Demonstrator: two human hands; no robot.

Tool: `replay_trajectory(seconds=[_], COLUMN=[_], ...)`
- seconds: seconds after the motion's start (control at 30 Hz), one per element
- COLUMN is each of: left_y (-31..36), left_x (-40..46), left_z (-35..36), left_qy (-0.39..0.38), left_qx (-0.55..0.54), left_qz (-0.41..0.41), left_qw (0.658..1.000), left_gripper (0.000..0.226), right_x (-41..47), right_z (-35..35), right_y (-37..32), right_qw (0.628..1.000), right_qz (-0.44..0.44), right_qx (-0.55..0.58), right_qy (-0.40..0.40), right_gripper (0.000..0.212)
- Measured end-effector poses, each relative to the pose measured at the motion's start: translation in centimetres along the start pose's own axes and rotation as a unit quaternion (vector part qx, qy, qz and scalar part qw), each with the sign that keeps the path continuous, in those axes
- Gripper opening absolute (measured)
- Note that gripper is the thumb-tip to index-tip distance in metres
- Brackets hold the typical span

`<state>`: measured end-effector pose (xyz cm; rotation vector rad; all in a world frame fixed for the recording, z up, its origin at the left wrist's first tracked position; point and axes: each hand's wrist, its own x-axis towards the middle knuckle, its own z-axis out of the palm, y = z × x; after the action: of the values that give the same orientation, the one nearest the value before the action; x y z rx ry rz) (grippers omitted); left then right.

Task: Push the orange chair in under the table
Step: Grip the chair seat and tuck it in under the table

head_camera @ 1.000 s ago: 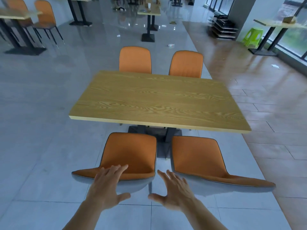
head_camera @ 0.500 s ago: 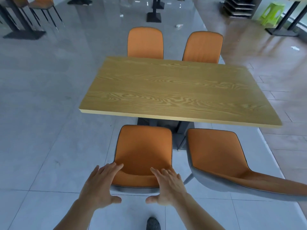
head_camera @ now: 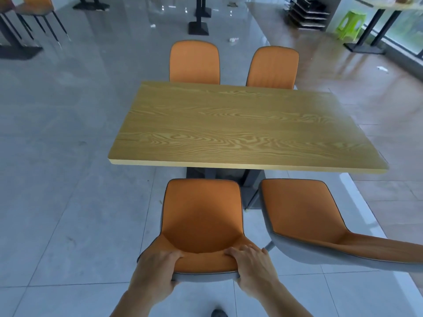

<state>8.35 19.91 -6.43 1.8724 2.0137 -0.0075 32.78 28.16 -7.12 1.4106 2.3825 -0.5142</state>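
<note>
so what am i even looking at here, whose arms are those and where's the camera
There is no machine here. The camera is worn on a person's head and looks forward and down, so the two bare arms coming in from the bottom edge are that person's own.

The left hand and the right hand both grip the top edge of the backrest of an orange chair, fingers curled over it. The chair faces a wooden table, whose top is bare. Its seat is not under the table yet.

A second orange chair stands beside it on the right, and two more sit at the far side. The tip of a shoe shows at the bottom, on a tiled floor.
</note>
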Motion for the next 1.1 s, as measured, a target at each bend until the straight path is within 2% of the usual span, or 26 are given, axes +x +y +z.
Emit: replay_trajectory(seconds=[0.27,0.53,0.8,0.93,1.1], left_y=[-2.9,-3.3,-4.4,-5.1,-3.7], left_x=[-1.9,-1.3,0.2,0.2,-0.2], left_z=[0.3,0.2,-0.6,-0.6,0.2], left_qy=[0.013,0.017,0.024,-0.029,-0.014], left_qx=[0.007,0.036,0.026,0.031,0.035], left_qz=[-0.004,0.022,0.021,-0.021,-0.015], left_qw=[1.0,0.999,0.999,0.999,0.999], left_gripper=[0.052,0.058,0.052,0.054,0.051], right_x=[-0.4,0.0,1.4,1.6,1.1], right_z=[0.6,0.7,0.4,0.8,0.6], right_y=[-3.4,-3.7,-4.5,-5.0,-3.7], right_qw=[1.0,0.999,0.999,0.999,0.999], right_qz=[-0.006,0.009,0.014,0.018,0.014], right_qx=[-0.004,-0.006,0.003,-0.002,0.004], right_qy=[0.025,0.036,0.051,0.047,0.046], right_gripper=[0.055,0.057,0.052,0.051,0.046])
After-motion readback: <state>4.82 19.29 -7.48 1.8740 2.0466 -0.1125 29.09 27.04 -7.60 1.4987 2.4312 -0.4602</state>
